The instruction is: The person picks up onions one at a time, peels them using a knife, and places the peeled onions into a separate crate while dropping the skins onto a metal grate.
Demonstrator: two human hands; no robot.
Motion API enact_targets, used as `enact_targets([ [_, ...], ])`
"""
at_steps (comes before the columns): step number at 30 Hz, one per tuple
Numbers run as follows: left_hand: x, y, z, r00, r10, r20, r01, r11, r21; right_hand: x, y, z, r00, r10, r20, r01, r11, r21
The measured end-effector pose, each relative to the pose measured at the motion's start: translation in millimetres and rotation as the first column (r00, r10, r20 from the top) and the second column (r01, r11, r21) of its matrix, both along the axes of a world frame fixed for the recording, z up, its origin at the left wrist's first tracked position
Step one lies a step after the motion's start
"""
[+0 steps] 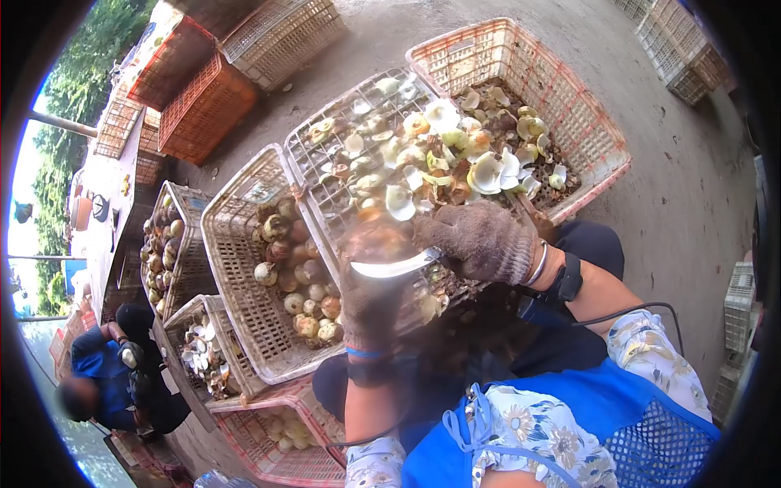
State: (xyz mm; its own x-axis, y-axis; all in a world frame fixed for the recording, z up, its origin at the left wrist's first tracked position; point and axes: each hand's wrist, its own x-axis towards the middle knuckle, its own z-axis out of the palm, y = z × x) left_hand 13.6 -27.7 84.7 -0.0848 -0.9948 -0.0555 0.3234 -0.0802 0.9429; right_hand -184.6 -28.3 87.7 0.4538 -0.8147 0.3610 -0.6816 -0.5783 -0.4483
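Note:
My right hand (480,244), in a brown knit glove, is closed around a knife with a short curved blade (394,267). The blade points toward my left hand (370,305), also gloved and blurred by motion. A brownish onion (377,239), smeared in the picture, is held at the top of my left hand, just above the blade. Beyond both hands lies a crate grid (321,167) strewn with onion skins and pale cut layers (486,173). My left fingers are partly hidden by blur.
A crate of whole onions (236,220) stands to the left, with another onion-filled crate (189,268) beyond. A large crate (569,106) holds scraps at the back right. A co-worker (114,370) sits at lower left. Stacked crates (199,110) stand at upper left.

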Motion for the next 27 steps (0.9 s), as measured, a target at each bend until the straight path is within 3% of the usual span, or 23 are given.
enact_targets([
  [2, 2, -3, -1, 0.998, -0.016, -0.060, 0.019, 0.999, 0.040, 3, 2, 8, 0.999, 0.001, -0.041, 0.001, 0.998, 0.063],
  [3, 6, -7, -4, 0.859, 0.065, 0.507, 0.134, 0.929, -0.346, 4, 3, 10, 0.997, 0.011, -0.080, -0.001, 0.992, 0.124],
  [4, 10, -9, -9, 0.452, 0.349, 0.821, 0.430, 0.721, -0.543, 7, 1, 5, 0.999, 0.015, -0.038, -0.013, 0.999, 0.051],
  [8, 15, -3, -17, 0.459, 0.279, 0.844, 0.409, 0.776, -0.479, 9, 5, 5, 0.999, -0.020, -0.036, 0.021, 0.999, 0.025],
  [10, 12, 0, -11, 0.357, 0.425, 0.832, 0.493, 0.671, -0.554, 9, 2, -6, 0.999, -0.013, -0.033, 0.013, 1.000, 0.006],
  [11, 10, 1, -7, 0.356, 0.419, 0.835, 0.496, 0.672, -0.549, 9, 1, -13, 0.999, -0.003, -0.033, 0.003, 1.000, -0.012],
  [13, 7, 3, -1, 0.574, 0.102, 0.813, 0.369, 0.854, -0.367, 6, -4, -27, 1.000, -0.005, -0.029, 0.003, 0.999, -0.043],
  [14, 7, 5, -4, 0.606, -0.015, 0.795, 0.263, 0.947, -0.183, 4, -5, -31, 1.000, -0.001, -0.031, -0.001, 0.997, -0.078],
  [15, 3, 7, -6, 0.606, -0.015, 0.796, 0.262, 0.948, -0.181, 2, -6, -32, 1.000, 0.000, -0.030, -0.002, 0.997, -0.077],
  [17, -3, 7, -14, 0.917, -0.100, 0.386, 0.118, 0.993, -0.025, -2, -11, -33, 0.999, -0.017, -0.028, 0.013, 0.992, -0.129],
  [18, 2, 10, -17, 0.738, -0.021, 0.674, 0.224, 0.950, -0.215, -6, -12, -35, 0.999, 0.013, -0.049, -0.018, 0.995, -0.095],
  [19, 6, 14, -22, 0.739, -0.026, 0.674, 0.229, 0.950, -0.214, -10, -12, -34, 0.999, 0.008, -0.050, -0.013, 0.996, -0.093],
  [21, 14, 23, -34, 0.969, -0.163, 0.185, 0.129, 0.974, 0.185, -14, -12, -33, 0.999, -0.017, -0.044, 0.007, 0.976, -0.219],
  [22, 6, 23, -33, 0.988, -0.069, -0.139, 0.112, 0.937, 0.330, -14, -11, -35, 0.996, -0.027, -0.080, 0.008, 0.976, -0.219],
  [23, 10, 24, -43, 0.988, -0.064, -0.141, 0.109, 0.936, 0.333, -14, -11, -35, 0.996, -0.022, -0.082, 0.004, 0.976, -0.216],
  [25, 27, 19, -63, 0.929, -0.274, 0.250, 0.225, 0.952, 0.209, -9, -11, -34, 0.994, -0.064, -0.093, 0.047, 0.985, -0.168],
  [26, 35, 15, -62, 0.896, -0.423, 0.135, 0.382, 0.890, 0.249, -6, -11, -33, 0.993, -0.064, -0.095, 0.048, 0.985, -0.168],
  [27, 33, 14, -65, 0.895, -0.424, 0.134, 0.384, 0.889, 0.247, -2, -9, -32, 0.996, -0.061, -0.063, 0.051, 0.988, -0.147],
])
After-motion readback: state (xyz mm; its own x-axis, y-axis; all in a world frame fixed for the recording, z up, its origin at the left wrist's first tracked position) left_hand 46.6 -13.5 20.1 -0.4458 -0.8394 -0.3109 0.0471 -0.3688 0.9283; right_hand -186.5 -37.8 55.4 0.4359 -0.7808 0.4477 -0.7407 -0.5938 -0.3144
